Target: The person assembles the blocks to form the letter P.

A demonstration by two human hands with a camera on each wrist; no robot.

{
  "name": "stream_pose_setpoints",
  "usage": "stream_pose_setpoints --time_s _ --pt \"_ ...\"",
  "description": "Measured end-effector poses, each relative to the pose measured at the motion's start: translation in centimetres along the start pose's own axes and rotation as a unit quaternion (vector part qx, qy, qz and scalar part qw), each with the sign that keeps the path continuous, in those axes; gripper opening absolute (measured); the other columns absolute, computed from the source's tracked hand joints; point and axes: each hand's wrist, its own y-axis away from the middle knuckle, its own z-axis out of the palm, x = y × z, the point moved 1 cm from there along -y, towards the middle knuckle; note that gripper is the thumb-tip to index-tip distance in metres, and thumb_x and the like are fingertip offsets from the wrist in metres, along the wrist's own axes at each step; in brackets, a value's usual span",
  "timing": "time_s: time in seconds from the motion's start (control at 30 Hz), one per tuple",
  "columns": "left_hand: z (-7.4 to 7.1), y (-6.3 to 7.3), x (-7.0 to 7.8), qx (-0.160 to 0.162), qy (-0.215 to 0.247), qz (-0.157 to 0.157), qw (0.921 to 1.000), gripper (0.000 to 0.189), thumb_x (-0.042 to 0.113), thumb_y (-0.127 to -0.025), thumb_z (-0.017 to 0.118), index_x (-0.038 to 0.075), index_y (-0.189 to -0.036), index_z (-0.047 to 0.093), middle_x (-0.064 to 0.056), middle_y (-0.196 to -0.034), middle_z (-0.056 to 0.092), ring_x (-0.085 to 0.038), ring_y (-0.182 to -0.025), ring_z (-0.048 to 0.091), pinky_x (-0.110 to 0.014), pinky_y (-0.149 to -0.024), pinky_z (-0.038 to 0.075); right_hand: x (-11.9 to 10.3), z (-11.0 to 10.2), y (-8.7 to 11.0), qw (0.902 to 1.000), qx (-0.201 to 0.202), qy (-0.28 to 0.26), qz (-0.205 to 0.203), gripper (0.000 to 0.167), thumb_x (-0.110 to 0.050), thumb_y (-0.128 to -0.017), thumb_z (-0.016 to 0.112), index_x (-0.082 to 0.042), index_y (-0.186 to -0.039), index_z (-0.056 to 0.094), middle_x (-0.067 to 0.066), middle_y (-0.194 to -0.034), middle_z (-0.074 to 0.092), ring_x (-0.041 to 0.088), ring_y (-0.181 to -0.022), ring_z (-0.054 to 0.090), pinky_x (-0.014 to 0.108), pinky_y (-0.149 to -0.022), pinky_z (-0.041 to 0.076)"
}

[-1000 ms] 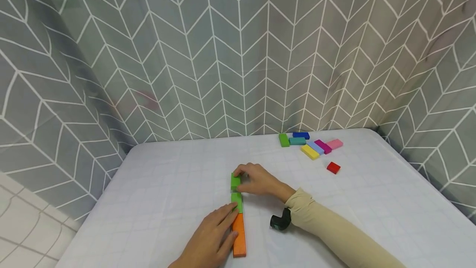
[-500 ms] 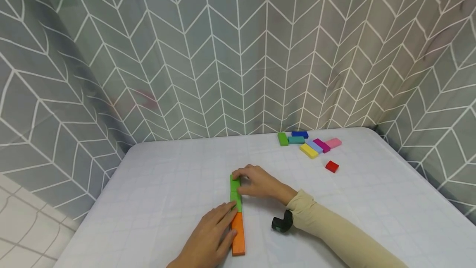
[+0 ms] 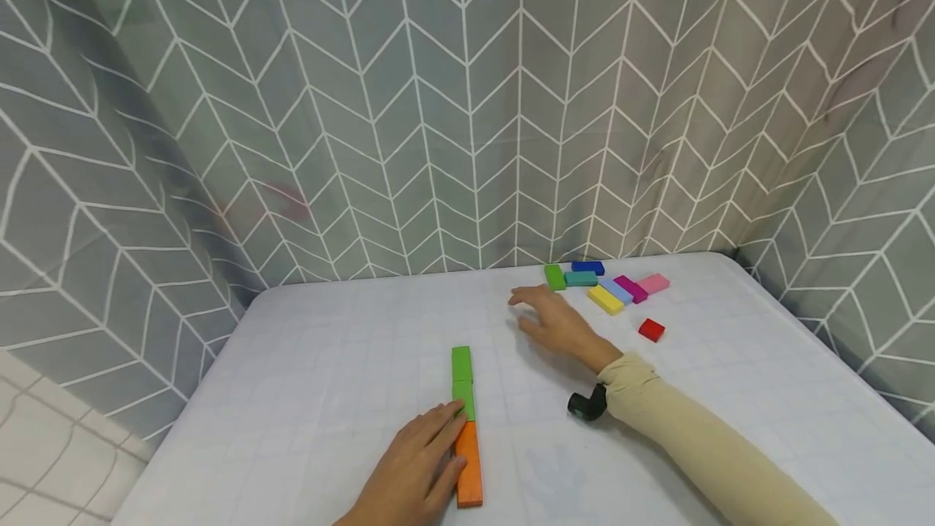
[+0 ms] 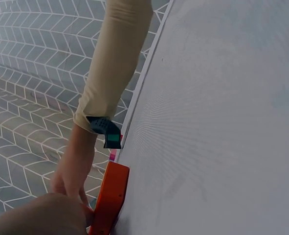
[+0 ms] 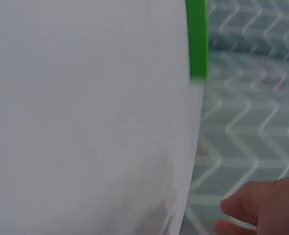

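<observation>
Right hand: just off the green blocks, thumb and fingers apart, empty.
Left hand: fingers together, touching the line.
Green blocks: end to end, beyond orange strip; join seems done.

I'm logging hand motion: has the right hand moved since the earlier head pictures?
Yes. Judged against the red block, the right hand has moved rightward and farther up the table, away from the green block it was handling.
</observation>
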Motion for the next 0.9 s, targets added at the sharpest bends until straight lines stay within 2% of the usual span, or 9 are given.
stream_pose_setpoints --time_s 0.07,0.1,0.17,0.3,0.33,0.4,0.57,0.73,0.9 --pt "0.0 0.1 0.0 -0.001 0.003 -0.002 1.0 0.049 0.03 -0.106 0.061 0.001 -0.146 0.058 -0.007 -0.156 0.049 -0.027 -0.138 0.05 -0.053 -0.107 0.047 2.2 -1.1 -0.6 0.9984 0.002 0.044 0.035 0.033 -0.002 -0.098 0.066 0.003 -0.131 0.065 0.021 -0.14 0.061 0.043 -0.132 0.052 0.058 -0.112 0.04" --pt "0.0 0.1 0.0 -0.002 0.003 -0.003 1.0 0.049 0.03 -0.106 0.06 0.001 -0.146 0.058 -0.007 -0.157 0.049 -0.027 -0.139 0.05 -0.053 -0.106 0.047 3.3 -1.6 -0.9 0.9971 0.001 0.063 0.043 0.031 0.001 -0.096 0.065 0.004 -0.127 0.066 0.02 -0.131 0.065 0.044 -0.127 0.054 0.057 -0.109 0.043" --pt "0.0 0.1 -0.1 -0.005 0.006 -0.007 0.9999 0.049 0.031 -0.107 0.059 0.002 -0.147 0.058 -0.006 -0.157 0.048 -0.026 -0.139 0.049 -0.053 -0.107 0.047 5.2 -2.4 -1.4 0.993 -0.003 0.103 0.057 0.036 0.005 -0.094 0.063 0.006 -0.131 0.063 0.022 -0.129 0.065 0.045 -0.125 0.054 0.058 -0.103 0.047" --pt "-0.1 0.0 -0.1 -0.009 0.007 -0.01 0.9999 0.049 0.031 -0.107 0.058 0.002 -0.147 0.058 -0.006 -0.157 0.048 -0.025 -0.14 0.049 -0.053 -0.107 0.046 7.9 -3.1 -2.2 0.9827 -0.024 0.176 0.053 0.046 0.008 -0.092 0.06 0.006 -0.138 0.057 0.025 -0.135 0.061 0.047 -0.125 0.052 0.063 -0.098 0.048" --pt "-0.1 0.0 -0.1 -0.01 0.007 -0.011 0.9999 0.049 0.031 -0.108 0.058 0.002 -0.147 0.058 -0.006 -0.157 0.048 -0.025 -0.14 0.049 -0.053 -0.108 0.046 8.3 -3.1 -2.3 0.9797 -0.033 0.19 0.056 0.051 0.006 -0.094 0.06 0.005 -0.144 0.054 0.026 -0.144 0.055 0.047 -0.131 0.049 0.066 -0.101 0.045" --pt "-0.1 0.0 -0.1 -0.01 0.006 -0.011 0.9999 0.049 0.031 -0.108 0.058 0.002 -0.147 0.058 -0.006 -0.157 0.048 -0.026 -0.14 0.049 -0.053 -0.108 0.046 8.8 -3.2 -2.8 0.9771 -0.046 0.202 0.047 0.05 0.005 -0.094 0.061 0.006 -0.143 0.055 0.026 -0.143 0.055 0.048 -0.131 0.049 0.066 -0.103 0.044" --pt "-0.3 -0.1 0.0 -0.007 0.004 -0.009 0.9999 0.05 0.03 -0.107 0.059 0.002 -0.148 0.057 -0.006 -0.157 0.048 -0.027 -0.14 0.049 -0.051 -0.109 0.045 9.0 -3.6 -3.4 0.9828 -0.055 0.173 0.034 0.038 0.004 -0.087 0.068 0.005 -0.125 0.064 0.024 -0.128 0.061 0.042 -0.116 0.058 0.057 -0.094 0.052" --pt "-0.3 0.0 0.0 -0.015 0.007 -0.016 0.9997 0.05 0.031 -0.107 0.058 0.003 -0.149 0.056 -0.005 -0.158 0.048 -0.026 -0.14 0.048 -0.051 -0.11 0.044 8.8 -3.8 -3.5 0.9865 -0.074 0.137 0.05 0.029 0.004 -0.087 0.069 0.001 -0.116 0.065 0.015 -0.111 0.064 0.034 -0.101 0.059 0.052 -0.086 0.055" --pt "-0.2 0.0 0.0 -0.023 0.012 -0.019 0.9995 0.05 0.031 -0.108 0.056 0.002 -0.149 0.055 -0.006 -0.158 0.047 -0.027 -0.14 0.048 -0.052 -0.11 0.044 7.6 -3.0 -3.2 0.9892 -0.072 0.126 0.018 0.024 0.0 -0.087 0.072 0.0 -0.111 0.067 0.01 -0.103 0.065 0.035 -0.103 0.059 0.052 -0.088 0.053"
